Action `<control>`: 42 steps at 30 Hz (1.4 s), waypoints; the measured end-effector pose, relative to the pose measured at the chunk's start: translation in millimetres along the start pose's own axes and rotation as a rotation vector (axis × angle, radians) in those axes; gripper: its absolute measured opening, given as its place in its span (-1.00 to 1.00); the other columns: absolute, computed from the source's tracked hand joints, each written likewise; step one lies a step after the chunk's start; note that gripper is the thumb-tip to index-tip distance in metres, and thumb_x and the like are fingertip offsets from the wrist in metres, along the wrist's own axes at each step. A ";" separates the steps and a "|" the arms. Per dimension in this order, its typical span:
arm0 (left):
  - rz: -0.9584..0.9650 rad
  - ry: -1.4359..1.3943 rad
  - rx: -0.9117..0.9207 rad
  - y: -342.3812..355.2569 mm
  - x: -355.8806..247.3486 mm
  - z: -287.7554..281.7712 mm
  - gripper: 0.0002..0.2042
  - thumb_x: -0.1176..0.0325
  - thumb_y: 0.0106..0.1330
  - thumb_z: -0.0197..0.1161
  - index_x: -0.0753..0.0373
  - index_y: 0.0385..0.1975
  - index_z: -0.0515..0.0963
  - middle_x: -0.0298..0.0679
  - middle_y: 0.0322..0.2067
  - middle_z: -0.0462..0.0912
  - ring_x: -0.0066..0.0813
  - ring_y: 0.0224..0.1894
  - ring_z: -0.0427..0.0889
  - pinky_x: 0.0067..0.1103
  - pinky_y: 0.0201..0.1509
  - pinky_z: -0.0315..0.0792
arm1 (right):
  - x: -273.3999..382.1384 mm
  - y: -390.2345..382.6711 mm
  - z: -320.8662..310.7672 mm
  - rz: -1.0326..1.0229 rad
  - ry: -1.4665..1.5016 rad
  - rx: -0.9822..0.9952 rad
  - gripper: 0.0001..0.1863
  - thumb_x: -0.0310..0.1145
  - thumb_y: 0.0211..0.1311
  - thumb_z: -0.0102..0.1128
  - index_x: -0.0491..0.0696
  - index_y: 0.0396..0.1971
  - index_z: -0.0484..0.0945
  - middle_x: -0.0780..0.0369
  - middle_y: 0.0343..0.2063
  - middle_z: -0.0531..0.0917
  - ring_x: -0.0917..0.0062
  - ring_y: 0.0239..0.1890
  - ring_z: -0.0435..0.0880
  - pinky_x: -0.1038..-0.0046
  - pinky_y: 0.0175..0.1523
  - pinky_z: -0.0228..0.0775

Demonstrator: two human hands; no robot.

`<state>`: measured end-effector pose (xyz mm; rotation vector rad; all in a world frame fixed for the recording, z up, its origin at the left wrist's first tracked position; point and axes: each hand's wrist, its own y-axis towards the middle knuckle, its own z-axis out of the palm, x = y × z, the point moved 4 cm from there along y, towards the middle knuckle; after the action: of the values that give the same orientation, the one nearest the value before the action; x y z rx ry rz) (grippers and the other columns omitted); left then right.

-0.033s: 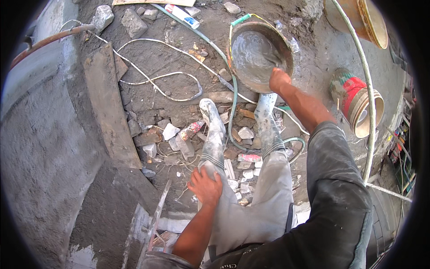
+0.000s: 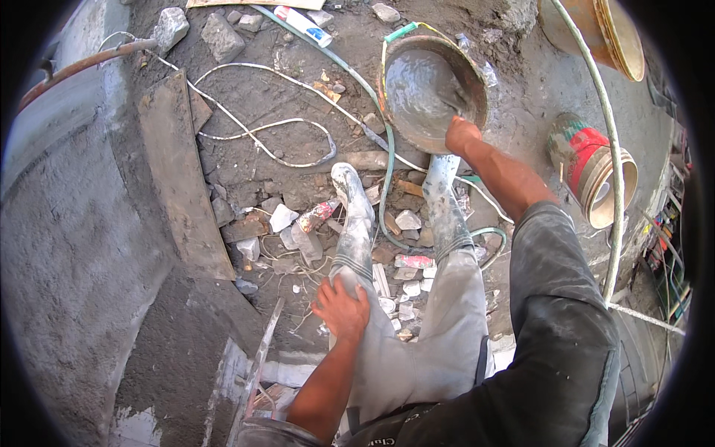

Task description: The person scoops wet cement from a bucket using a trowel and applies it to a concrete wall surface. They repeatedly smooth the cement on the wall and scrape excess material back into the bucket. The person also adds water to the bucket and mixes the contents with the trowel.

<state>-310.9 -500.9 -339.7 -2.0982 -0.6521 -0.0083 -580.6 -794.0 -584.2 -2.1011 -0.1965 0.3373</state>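
A round bucket (image 2: 482,112) of wet grey mortar (image 2: 417,78) stands on the ground at the far middle, beyond my right boot. At its near right rim, my right hand (image 2: 463,135) is closed around the handle of a trowel-like tool (image 2: 451,95). Its far end is coated in mortar and partly sunk, so its exact shape is hidden. My left hand (image 2: 341,307) lies on my left knee, fingers spread and holding nothing. A green grip (image 2: 401,32) sits on the bucket's wire handle, which rests along the far rim.
A green hose (image 2: 389,175) and a pale cable (image 2: 298,123) cross the dirt. Rubble (image 2: 302,242) lies around my boots. A board (image 2: 179,179) leans on the left. On the right are a tipped red-and-green pail (image 2: 588,149), another bucket (image 2: 596,33) and a thick rope (image 2: 614,164).
My right hand has shifted very slightly left, and the tool's mortar-coated end has moved a little in the mortar. My left hand stays on the knee.
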 end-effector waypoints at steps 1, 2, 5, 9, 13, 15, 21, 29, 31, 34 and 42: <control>-0.011 -0.017 0.005 -0.4 0.5 1.9 -0.46 -0.02 0.24 0.07 0.16 0.15 0.34 -0.15 0.19 0.29 -0.26 0.31 0.19 -0.10 0.31 0.04 | 9.2 -1.2 4.1 -0.123 -0.123 0.168 -0.81 -0.43 0.07 0.17 -0.14 -0.33 0.68 0.11 -0.21 0.70 0.33 -0.18 0.72 0.28 -0.24 0.60; 0.006 -0.027 -0.014 0.1 1.9 1.6 -0.46 -0.02 0.24 0.06 0.16 0.15 0.34 -0.16 0.19 0.28 -0.26 0.31 0.18 -0.10 0.31 0.04 | 14.1 -3.7 4.6 -0.185 -0.118 0.221 -0.83 -0.44 0.05 0.16 -0.15 -0.40 0.69 0.10 -0.24 0.71 0.33 -0.20 0.72 0.31 -0.22 0.59; -0.027 -0.004 0.040 3.5 4.7 5.7 -0.46 -0.01 0.24 0.06 0.13 0.16 0.31 -0.13 0.22 0.27 -0.27 0.31 0.19 -0.09 0.32 0.01 | 19.6 4.8 -2.4 -0.254 -0.066 0.490 -0.83 -0.42 -0.02 0.14 -0.19 -0.56 0.67 0.05 -0.38 0.70 0.34 -0.36 0.70 0.32 -0.27 0.53; -0.008 -0.041 0.017 11.5 4.0 6.3 -0.46 -0.02 0.23 0.07 0.14 0.16 0.32 -0.15 0.21 0.28 -0.26 0.31 0.19 -0.11 0.32 0.02 | 24.6 18.7 -23.0 -0.129 0.548 0.436 -0.83 -0.42 0.06 0.14 -0.21 -0.48 0.62 0.12 -0.51 0.66 0.40 -0.46 0.66 0.34 -0.47 0.46; -0.003 -0.040 -0.010 14.5 5.8 1.0 -0.45 -0.01 0.21 0.10 0.16 0.14 0.35 -0.15 0.18 0.31 -0.25 0.29 0.22 -0.13 0.31 0.04 | 15.9 11.3 -42.1 0.015 1.233 0.374 -0.67 -0.22 0.17 0.22 -0.15 -0.18 0.51 0.18 -0.57 0.59 0.49 -0.66 0.53 0.36 -0.64 0.31; 0.002 -0.040 0.004 15.7 6.8 -1.4 -0.45 -0.01 0.22 0.09 0.15 0.15 0.35 -0.15 0.19 0.30 -0.25 0.30 0.21 -0.12 0.31 0.03 | -5.0 11.2 -59.2 0.073 1.175 0.187 -0.61 -0.20 0.18 0.23 -0.13 -0.10 0.44 0.17 -0.53 0.58 0.52 -0.61 0.54 0.37 -0.60 0.36; 0.015 -0.023 0.014 18.4 9.6 -4.1 -0.46 -0.03 0.24 0.05 0.13 0.16 0.32 -0.16 0.21 0.26 -0.26 0.31 0.18 -0.09 0.33 0.01 | -24.8 45.4 -114.0 0.090 0.163 -0.186 -0.71 -0.38 0.09 0.19 -0.11 -0.17 0.66 0.16 -0.19 0.71 0.36 -0.22 0.73 0.33 -0.34 0.60; 0.048 -0.006 -0.077 15.7 8.7 -0.6 -0.43 0.00 0.20 0.10 0.16 0.17 0.35 -0.14 0.18 0.30 -0.24 0.28 0.22 -0.10 0.30 0.04 | 92.1 44.6 -76.7 -0.111 -0.368 -0.083 -0.73 -0.38 -0.15 0.36 -0.03 -0.33 0.74 0.26 -0.30 0.74 0.37 -0.38 0.74 0.17 -0.55 0.58; 0.022 -0.009 -0.028 15.3 9.4 0.5 -0.43 -0.01 0.20 0.09 0.16 0.17 0.35 -0.14 0.18 0.30 -0.24 0.29 0.22 -0.11 0.30 0.04 | 86.4 32.7 -53.7 -0.164 -0.486 -0.031 -0.73 -0.40 -0.21 0.41 -0.05 -0.37 0.74 0.25 -0.35 0.74 0.38 -0.43 0.73 0.19 -0.57 0.57; 0.010 -0.017 0.005 16.1 9.7 -1.1 -0.44 -0.02 0.23 0.07 0.14 0.18 0.32 -0.16 0.19 0.28 -0.26 0.30 0.20 -0.10 0.32 0.02 | 62.9 22.5 -24.4 -0.294 -0.564 -0.002 -0.68 -0.44 -0.25 0.44 -0.06 -0.34 0.73 0.24 -0.35 0.74 0.36 -0.42 0.74 0.19 -0.54 0.59; -0.012 -0.041 0.003 19.6 21.0 -2.2 -0.43 -0.02 0.22 0.07 0.14 0.19 0.34 -0.14 0.21 0.28 -0.24 0.29 0.22 -0.11 0.33 0.02 | 1.6 -14.7 -55.5 -0.296 -0.473 0.024 -0.78 -0.43 0.01 0.27 -0.03 -0.28 0.71 0.22 -0.27 0.73 0.34 -0.26 0.74 0.24 -0.34 0.61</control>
<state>-283.4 -502.0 -348.4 -2.0962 -0.6889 0.0294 -561.6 -830.6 -544.2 -1.9039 -0.7683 0.6469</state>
